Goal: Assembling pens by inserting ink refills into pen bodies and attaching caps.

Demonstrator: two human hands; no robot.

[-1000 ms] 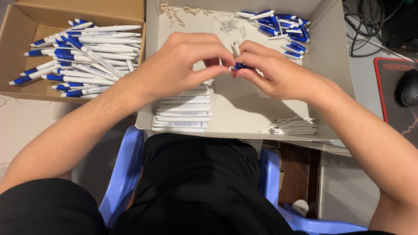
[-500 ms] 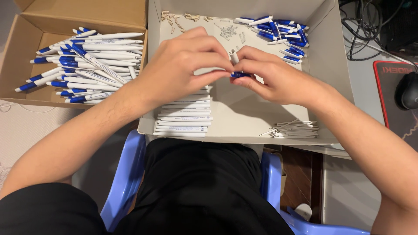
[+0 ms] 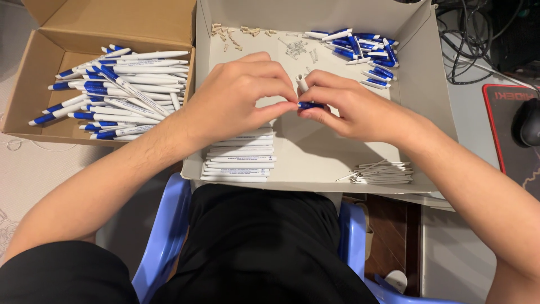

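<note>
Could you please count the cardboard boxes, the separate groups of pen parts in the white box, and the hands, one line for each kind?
Cardboard boxes: 2, the brown box of finished pens and the white box.
Groups of pen parts: 5, white barrels, refills, blue ends, springs, beige bits.
Hands: 2, left hand and right hand.
Total: 9

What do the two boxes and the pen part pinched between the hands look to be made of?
Left box: brown corrugated cardboard, matte, with folded flaps. Tray box: grey-white paperboard, matte, creased corners. Blue pen part between left hand and right hand: probably glossy moulded plastic.
</note>
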